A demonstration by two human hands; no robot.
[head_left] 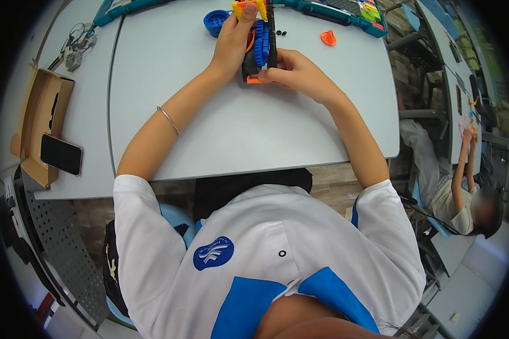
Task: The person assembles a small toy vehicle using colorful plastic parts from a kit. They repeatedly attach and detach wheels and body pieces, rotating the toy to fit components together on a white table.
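Near the far edge of the white table, both my hands hold a building-block model [261, 45] with blue gears, black beams, and yellow and orange pieces. My left hand [232, 46] wraps its left side, thumb up by the yellow piece at the far end. On the lower right, my right hand [294, 73] pinches the near end beside an orange piece [257, 80]. My fingers hide part of the model. A blue wheel hub [215, 22] lies left of my left hand. Right of the model are small black pieces [281, 33] and an orange curved piece [328, 38].
Teal trays [373, 25] of parts line the table's far edge. On the left table are an opened cardboard box [34, 113], a black phone [61, 153] and a grey part with wires [72, 56]. Another person [464, 198] works at a table on the right.
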